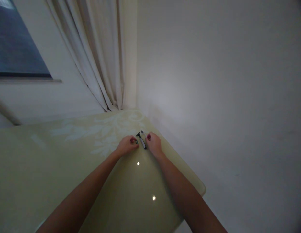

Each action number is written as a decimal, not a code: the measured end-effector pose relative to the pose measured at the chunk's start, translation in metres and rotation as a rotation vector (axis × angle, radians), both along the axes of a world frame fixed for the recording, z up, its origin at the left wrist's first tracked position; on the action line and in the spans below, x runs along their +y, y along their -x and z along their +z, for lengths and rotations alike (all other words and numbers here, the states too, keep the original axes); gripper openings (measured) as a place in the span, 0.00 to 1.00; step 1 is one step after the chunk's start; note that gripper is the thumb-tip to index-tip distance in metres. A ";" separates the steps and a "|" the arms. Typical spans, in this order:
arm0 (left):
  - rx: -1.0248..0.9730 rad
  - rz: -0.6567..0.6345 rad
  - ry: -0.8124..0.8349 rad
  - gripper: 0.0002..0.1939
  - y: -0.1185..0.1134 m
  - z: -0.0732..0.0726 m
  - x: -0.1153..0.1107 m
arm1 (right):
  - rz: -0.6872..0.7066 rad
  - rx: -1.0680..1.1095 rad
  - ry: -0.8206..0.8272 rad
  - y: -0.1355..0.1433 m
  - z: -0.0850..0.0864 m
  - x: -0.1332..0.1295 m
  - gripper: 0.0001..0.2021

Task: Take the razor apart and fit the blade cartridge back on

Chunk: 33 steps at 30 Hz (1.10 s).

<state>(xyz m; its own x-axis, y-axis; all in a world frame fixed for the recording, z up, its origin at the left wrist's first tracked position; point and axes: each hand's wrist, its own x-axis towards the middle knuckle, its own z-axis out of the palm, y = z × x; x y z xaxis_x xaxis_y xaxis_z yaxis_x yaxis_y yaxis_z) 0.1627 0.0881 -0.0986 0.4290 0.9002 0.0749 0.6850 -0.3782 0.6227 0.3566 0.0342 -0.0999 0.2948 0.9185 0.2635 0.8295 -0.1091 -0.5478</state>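
Note:
A razor [142,141] with a black head and a grey-and-black handle lies on the glossy pale table, between my two hands. My left hand [127,145] is just left of it, thumb and fingers closed on a small dark cylinder-like piece [137,142], too small to name surely. On the other side, my right hand [154,144] is closed, its fingertips at a slim pale stick with a dark tip [142,132]. The lower part of that stick is hidden by the fingers.
The table [111,194] has a white floral pattern and a rounded corner at right. A plain wall [225,97] runs along its right side. Beige curtains [97,48] hang behind its far edge, and a dark window [16,42] is at upper left.

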 end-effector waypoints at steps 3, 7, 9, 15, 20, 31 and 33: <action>0.025 0.052 0.011 0.20 0.000 -0.001 -0.003 | 0.007 -0.018 0.002 0.000 -0.001 0.000 0.02; 0.054 0.105 0.012 0.21 -0.001 -0.001 -0.010 | 0.015 -0.039 0.004 0.001 0.001 0.000 0.03; 0.064 0.121 0.010 0.22 -0.001 0.000 -0.014 | 0.017 -0.049 0.001 0.002 0.003 -0.001 0.04; 0.075 0.138 -0.004 0.26 -0.005 0.005 -0.022 | 0.050 -0.108 0.007 0.007 0.007 -0.011 0.11; 0.074 0.149 -0.018 0.20 -0.008 0.008 -0.026 | 0.046 -0.171 0.036 0.016 0.005 -0.017 0.11; 0.101 0.210 -0.008 0.17 0.046 0.004 -0.041 | 0.023 -0.167 0.060 0.030 0.016 -0.020 0.04; 0.106 0.226 -0.009 0.18 0.072 0.003 -0.045 | 0.050 -0.163 0.056 0.038 0.021 -0.022 0.04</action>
